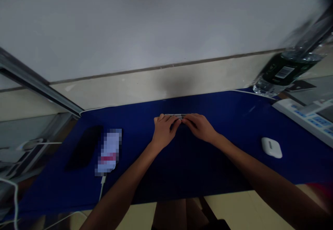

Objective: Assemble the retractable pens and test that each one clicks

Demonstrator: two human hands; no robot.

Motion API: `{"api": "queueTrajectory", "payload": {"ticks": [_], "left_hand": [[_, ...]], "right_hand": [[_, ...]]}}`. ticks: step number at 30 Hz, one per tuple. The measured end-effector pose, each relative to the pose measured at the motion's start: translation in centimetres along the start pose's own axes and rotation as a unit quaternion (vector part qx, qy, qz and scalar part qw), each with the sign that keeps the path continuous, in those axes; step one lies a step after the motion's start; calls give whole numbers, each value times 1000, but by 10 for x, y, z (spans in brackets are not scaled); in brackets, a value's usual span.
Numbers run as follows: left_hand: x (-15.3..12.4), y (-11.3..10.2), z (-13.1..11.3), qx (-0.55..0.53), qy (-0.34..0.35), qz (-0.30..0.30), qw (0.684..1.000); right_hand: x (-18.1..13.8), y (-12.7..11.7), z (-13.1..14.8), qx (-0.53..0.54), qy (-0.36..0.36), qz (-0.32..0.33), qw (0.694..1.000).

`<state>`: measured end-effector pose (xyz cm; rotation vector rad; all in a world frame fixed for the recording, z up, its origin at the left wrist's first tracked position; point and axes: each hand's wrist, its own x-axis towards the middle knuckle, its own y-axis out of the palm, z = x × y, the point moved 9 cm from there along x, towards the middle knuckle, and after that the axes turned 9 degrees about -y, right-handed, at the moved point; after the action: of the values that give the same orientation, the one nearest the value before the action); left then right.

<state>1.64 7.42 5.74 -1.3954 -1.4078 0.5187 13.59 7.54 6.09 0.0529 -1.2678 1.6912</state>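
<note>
Both my hands meet at the middle of a blue mat (223, 143). My left hand (163, 131) and my right hand (199, 126) have their fingers curled over a few thin grey pens (175, 115) that lie side by side on the mat. The fingertips pinch the pens from both ends. Most of the pens' length is hidden under my fingers.
A phone (109, 151) on a white cable lies left on the mat beside a dark case (84, 147). A white earbud case (272, 147) sits right. A bottle (282, 72) and a white power strip (309, 117) stand at the far right. The wall is close behind.
</note>
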Motion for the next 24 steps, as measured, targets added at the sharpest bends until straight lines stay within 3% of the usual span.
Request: {"api": "queueTrajectory", "payload": {"ticks": [8,12,19,24], "left_hand": [[1,5,3,-32,40,52,997],[1,3,6,-14,52,35,998],[13,-11,57,74,-75,-78,991],[14,-15,84,213,-138,-38,966]], "right_hand": [[-1,0,-6,-27,19,8,999],[-1,-12,-14,-19,30,-29,999],[-3,-22,-30,-40,69,-71,994],[-3,-9,-29,-59,65,-9,996]]}}
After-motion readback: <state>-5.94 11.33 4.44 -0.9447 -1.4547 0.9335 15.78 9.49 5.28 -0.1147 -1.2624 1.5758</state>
